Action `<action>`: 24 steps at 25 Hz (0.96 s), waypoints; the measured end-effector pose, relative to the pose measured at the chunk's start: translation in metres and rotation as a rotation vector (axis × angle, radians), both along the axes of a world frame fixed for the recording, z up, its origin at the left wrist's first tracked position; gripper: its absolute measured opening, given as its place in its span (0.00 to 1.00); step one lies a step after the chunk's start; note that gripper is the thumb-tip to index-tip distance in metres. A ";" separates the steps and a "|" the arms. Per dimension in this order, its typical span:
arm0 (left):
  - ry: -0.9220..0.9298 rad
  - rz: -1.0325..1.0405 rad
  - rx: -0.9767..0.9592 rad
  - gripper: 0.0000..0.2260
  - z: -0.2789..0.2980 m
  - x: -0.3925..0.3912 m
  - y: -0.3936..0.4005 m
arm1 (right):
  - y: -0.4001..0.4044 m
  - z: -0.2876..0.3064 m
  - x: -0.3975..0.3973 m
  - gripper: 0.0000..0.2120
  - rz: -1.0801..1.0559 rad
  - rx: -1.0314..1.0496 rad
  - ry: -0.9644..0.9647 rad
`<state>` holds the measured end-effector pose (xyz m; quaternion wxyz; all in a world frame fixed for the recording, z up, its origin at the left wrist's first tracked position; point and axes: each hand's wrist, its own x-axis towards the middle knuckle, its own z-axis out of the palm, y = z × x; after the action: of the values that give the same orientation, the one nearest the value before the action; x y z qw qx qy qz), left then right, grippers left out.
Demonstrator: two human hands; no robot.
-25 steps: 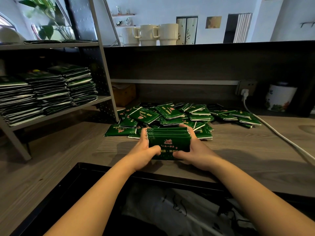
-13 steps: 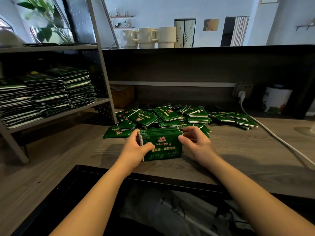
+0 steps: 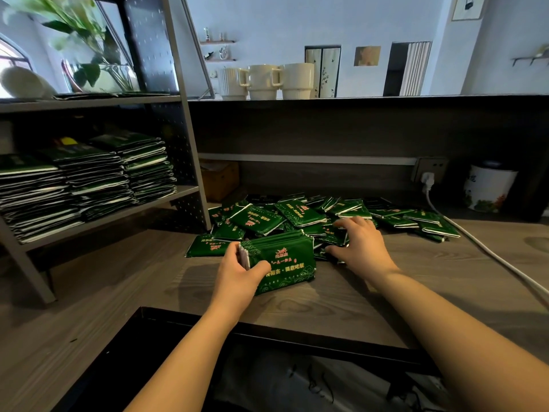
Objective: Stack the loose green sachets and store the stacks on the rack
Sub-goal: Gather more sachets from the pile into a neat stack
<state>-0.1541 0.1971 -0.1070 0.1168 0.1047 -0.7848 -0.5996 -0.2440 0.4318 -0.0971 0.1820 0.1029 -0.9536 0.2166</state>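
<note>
My left hand (image 3: 237,272) pinches the stack (image 3: 282,260) on its edge on the table (image 3: 341,304) — 1-sided grip, so sachets could fan out. My right hand (image 3: 361,243), fingers spread, reaches into the pile (image 3: 300,215) and could scatter it. The rack (image 3: 184,191) is well apart.

Sachets (image 3: 300,215): dark green w/ red-orange print and pale green swirl borders, white along the edges. Held stack (image 3: 285,260): same green, red logo plus yellowish lettering on its front. Rack stacks (image 3: 89,176): dark green tops, black-and-white striped sides. Rack (image 3: 184,120): grey metal, black dotted perforated panel. Tabletop (image 3: 326,298): grey-brown wood grain. Mugs (image 3: 267,81): cream. Cable (image 3: 481,248) & plug: white. Jar (image 3: 487,188): white w/ green and red floral motif. Wall: pale blue.
</note>
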 end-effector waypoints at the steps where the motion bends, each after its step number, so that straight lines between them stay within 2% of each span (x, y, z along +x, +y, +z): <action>1: -0.005 -0.004 0.000 0.14 0.001 0.000 0.001 | 0.000 -0.002 -0.003 0.22 -0.006 0.023 0.012; 3: 0.003 -0.010 -0.004 0.15 0.001 -0.001 0.000 | 0.002 -0.005 -0.003 0.15 -0.002 0.022 0.087; 6: 0.005 -0.002 0.013 0.35 0.000 -0.003 -0.001 | 0.006 -0.007 0.005 0.13 0.030 0.004 0.117; 9: 0.013 0.006 0.014 0.37 -0.001 -0.003 -0.001 | 0.018 -0.006 0.022 0.10 0.119 -0.032 0.113; 12: 0.005 0.026 0.001 0.36 0.001 -0.002 -0.001 | 0.033 -0.010 0.038 0.09 0.177 -0.126 0.194; 14: -0.001 0.022 -0.003 0.34 0.002 -0.001 0.000 | 0.038 -0.015 0.043 0.11 0.164 -0.346 0.149; 17: -0.011 0.026 -0.010 0.34 0.002 0.000 0.002 | 0.036 -0.011 0.047 0.12 0.140 -0.799 -0.043; 18: -0.008 0.025 -0.010 0.35 0.002 0.000 0.002 | 0.035 -0.009 0.047 0.10 0.110 -0.883 -0.066; 20: -0.002 0.028 -0.014 0.36 0.002 0.000 0.001 | 0.036 -0.008 0.041 0.05 -0.010 -0.877 -0.008; 21: -0.002 0.026 -0.011 0.37 0.002 0.001 0.001 | 0.037 -0.008 0.038 0.06 -0.089 -0.813 0.003; 22: 0.001 0.017 -0.005 0.38 0.002 0.000 0.001 | 0.038 -0.012 0.034 0.14 -0.148 -0.764 -0.037; 24: -0.014 -0.020 0.009 0.39 0.003 0.001 0.002 | 0.039 -0.018 0.028 0.29 -0.184 -0.869 -0.149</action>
<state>-0.1531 0.1993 -0.1044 0.1048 0.1017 -0.7840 -0.6034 -0.2163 0.4708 -0.1152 0.1576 -0.0840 -0.7899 0.5867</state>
